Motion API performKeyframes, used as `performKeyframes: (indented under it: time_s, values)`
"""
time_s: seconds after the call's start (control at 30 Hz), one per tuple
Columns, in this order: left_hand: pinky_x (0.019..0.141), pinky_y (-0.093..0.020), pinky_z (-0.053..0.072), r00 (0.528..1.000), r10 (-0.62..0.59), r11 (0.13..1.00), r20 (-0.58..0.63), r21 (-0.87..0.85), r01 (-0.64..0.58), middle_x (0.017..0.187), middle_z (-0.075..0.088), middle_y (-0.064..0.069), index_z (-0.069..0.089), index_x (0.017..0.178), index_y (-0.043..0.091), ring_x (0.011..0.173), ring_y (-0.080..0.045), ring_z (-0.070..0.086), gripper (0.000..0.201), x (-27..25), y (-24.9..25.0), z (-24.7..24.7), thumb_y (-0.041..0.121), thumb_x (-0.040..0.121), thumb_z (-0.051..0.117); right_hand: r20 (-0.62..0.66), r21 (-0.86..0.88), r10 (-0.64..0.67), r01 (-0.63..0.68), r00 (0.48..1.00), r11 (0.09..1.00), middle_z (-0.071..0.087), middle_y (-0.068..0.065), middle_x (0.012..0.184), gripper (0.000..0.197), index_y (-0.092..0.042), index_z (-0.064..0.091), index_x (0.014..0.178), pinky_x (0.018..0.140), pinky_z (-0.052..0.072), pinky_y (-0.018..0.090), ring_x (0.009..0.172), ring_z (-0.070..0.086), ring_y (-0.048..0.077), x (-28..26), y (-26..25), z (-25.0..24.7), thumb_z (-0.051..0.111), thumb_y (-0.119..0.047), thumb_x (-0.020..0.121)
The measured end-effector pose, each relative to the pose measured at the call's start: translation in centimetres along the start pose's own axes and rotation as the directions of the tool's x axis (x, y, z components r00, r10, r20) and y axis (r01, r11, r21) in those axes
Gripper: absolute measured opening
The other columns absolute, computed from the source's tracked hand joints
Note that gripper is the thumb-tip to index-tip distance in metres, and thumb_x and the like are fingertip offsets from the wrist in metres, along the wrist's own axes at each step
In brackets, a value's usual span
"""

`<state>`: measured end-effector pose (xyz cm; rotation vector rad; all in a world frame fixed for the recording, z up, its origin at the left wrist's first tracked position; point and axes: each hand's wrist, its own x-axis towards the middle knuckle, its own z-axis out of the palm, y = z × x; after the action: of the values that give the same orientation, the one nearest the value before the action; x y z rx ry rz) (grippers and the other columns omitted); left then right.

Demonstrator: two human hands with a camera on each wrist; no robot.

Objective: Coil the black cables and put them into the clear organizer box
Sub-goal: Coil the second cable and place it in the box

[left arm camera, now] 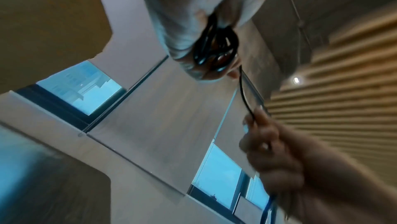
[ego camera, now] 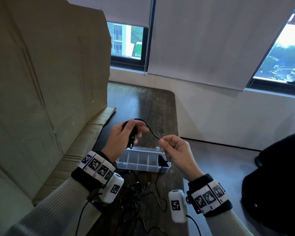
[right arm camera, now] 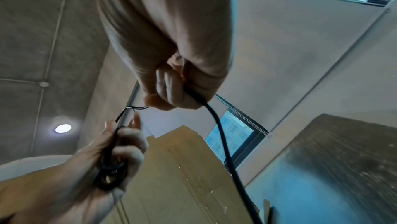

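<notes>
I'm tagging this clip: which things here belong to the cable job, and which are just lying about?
Job:
- left hand gripping coiled black cable
- right hand pinching its free strand
- clear plastic organizer box
- loose black cables on dark wooden table

Lying about:
- large brown cardboard sheet
- black chair

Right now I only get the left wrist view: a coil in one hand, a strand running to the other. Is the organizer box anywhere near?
Observer: Yes, the clear organizer box sits open on the table, under the left hand gripping the coil and the right hand pinching its strand.
Operator: Anything in it?
Observer: A black cable, it seems, in its right end compartment; the others look bare.
Operator: More cables left?
Observer: A loose tangle lies on the table, nearer the person than the box.
</notes>
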<state>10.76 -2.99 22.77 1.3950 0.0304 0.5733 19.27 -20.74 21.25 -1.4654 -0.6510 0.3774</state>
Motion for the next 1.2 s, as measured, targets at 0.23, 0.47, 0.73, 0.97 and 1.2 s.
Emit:
performKeyframes:
  time_s: [0.23,0.47,0.73,0.97,1.2]
  values:
    - [0.076,-0.050,0.058,0.996,-0.084,0.950,0.011,-0.302,0.084,0.078,0.068,-0.008,0.059,0.097,0.006,0.076,-0.026,0.069,0.040,0.2,1.0,0.5,0.040,0.090,0.039,0.150,-0.064,0.092,-0.084,0.984,0.994,0.063,-0.002,0.057,0.018,-0.009,0.074,0.100,0.054,0.044,0.016,0.052,0.052,0.008,-0.9,2.0,1.8,0.060,-0.017,0.092]
    - [0.042,-0.019,0.034,0.992,0.028,0.998,-0.122,0.067,-0.020,0.054,0.053,0.005,0.058,0.088,0.009,0.045,-0.009,0.041,0.024,1.3,-0.9,-0.1,0.023,0.099,0.043,0.439,-0.310,0.218,-0.081,0.872,0.947,0.057,-0.010,0.058,0.023,-0.016,0.068,0.116,0.062,0.046,0.023,0.055,0.052,0.007,-2.2,1.5,2.6,0.057,-0.019,0.096]
    - [0.055,-0.023,0.043,0.933,-0.023,0.642,0.360,0.721,-0.262,0.059,0.059,0.004,0.063,0.080,0.016,0.052,-0.006,0.055,0.077,0.2,-3.8,-0.7,0.072,0.088,0.011,0.482,-0.539,-0.066,0.355,0.874,0.763,0.067,-0.014,0.072,0.016,-0.018,0.073,0.097,0.069,0.045,0.012,0.068,0.062,0.001,-1.7,-2.1,0.8,0.057,-0.017,0.096]
    - [0.061,-0.019,0.044,0.813,-0.296,0.637,0.501,0.738,-0.223,0.064,0.059,0.010,0.059,0.073,0.028,0.057,0.002,0.053,0.020,0.1,-2.8,0.2,0.045,0.081,0.067,0.157,-0.411,-0.187,0.236,0.970,0.880,0.070,-0.007,0.072,0.010,-0.024,0.075,0.090,0.061,0.057,0.029,0.065,0.066,0.010,-1.0,-0.3,0.4,0.067,-0.016,0.089]
    - [0.069,-0.016,0.048,0.797,-0.325,0.860,0.510,0.509,0.025,0.071,0.067,0.002,0.063,0.078,0.013,0.068,-0.012,0.066,0.028,-0.2,-1.2,-0.1,0.018,0.099,0.045,0.046,-0.163,-0.056,0.063,0.997,0.985,0.057,-0.001,0.060,0.024,-0.013,0.053,0.087,0.041,0.039,0.022,0.045,0.047,0.011,-0.1,0.1,-0.4,0.074,-0.021,0.080]
